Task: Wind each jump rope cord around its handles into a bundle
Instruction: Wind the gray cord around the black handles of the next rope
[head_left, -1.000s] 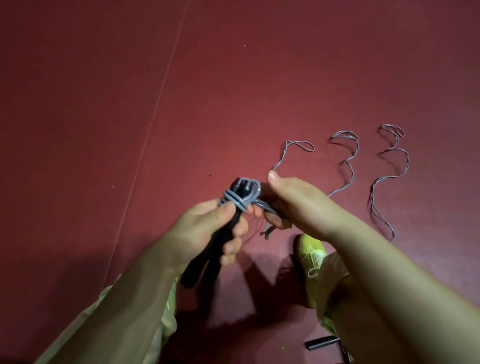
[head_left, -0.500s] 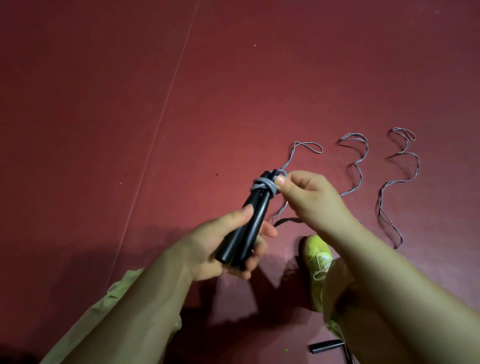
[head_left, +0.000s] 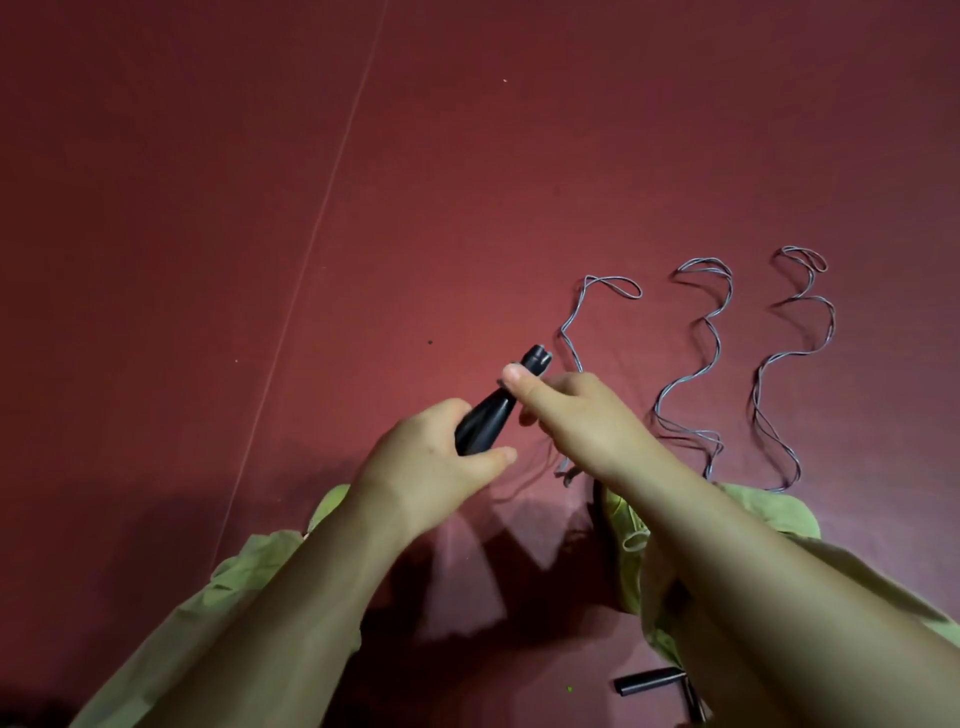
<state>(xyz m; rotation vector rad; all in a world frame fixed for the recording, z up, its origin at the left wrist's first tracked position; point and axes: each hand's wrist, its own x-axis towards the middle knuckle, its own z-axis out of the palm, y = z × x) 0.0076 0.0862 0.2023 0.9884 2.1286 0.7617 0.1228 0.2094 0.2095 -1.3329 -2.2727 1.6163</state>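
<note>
Left hand (head_left: 431, 457) grips the two black handles (head_left: 488, 415), tilted up-right. Right hand (head_left: 576, 415) pinches their upper end. Three grey cords (head_left: 696, 358) lie snaking on the floor (head_left: 208, 260).

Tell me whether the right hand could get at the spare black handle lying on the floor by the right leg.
Probably not yet: the right hand is busy at the held handles, and the spare handle lies low beneath the right forearm.
</note>
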